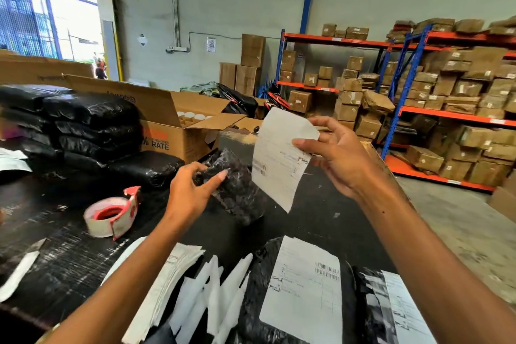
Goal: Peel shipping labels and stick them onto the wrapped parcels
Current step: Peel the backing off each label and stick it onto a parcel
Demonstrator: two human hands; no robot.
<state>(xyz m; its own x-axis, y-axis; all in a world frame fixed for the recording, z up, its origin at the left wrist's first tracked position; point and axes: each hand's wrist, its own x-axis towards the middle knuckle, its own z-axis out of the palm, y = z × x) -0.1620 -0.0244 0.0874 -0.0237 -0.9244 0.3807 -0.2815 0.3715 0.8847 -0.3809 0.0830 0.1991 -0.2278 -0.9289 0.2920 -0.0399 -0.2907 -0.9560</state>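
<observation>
The left hand [192,190] grips a small parcel [237,187] in crinkled glossy black wrap, fingers curled round its near end, just above the dark counter [321,204]. The right hand [340,153] pinches a white rectangular label [279,159] with rounded corners by its upper right edge; the sheet hangs beside the parcel, their edges almost touching. A red-cored tape roll [111,215] sits left. Near the front edge lie peeled backing strips [212,288] and a labelled parcel [301,288]. Bare counter lies between the parcels
</observation>
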